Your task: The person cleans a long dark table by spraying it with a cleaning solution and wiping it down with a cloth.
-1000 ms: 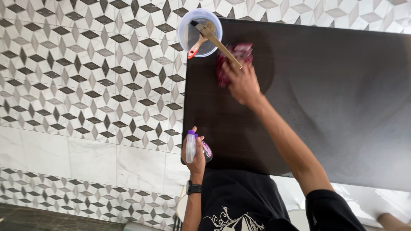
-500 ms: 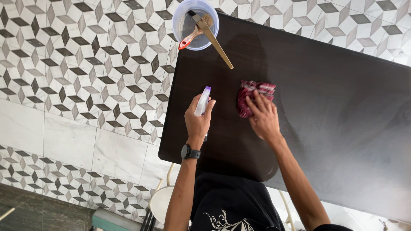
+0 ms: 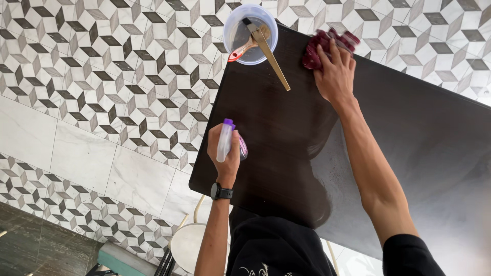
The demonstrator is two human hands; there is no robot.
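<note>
Wiping is reaching the bench's point(image 3: 409, 128) far edge: right hand point(image 3: 335, 76) is pressing a rag point(image 3: 317, 48) flat, left hand point(image 3: 225, 153) is gripping a spray bottle point(image 3: 225, 140); right part looks undone.

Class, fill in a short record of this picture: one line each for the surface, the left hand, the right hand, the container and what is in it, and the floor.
Surface: dark table, glossy top.
Left hand: left hand holds a spray bottle with a purple cap, over the table's near left part.
Right hand: right hand presses a red cloth onto the table's far edge.
Container: clear plastic tub at the table's far corner, holding two brushes.
Floor: patterned tiles.
</note>
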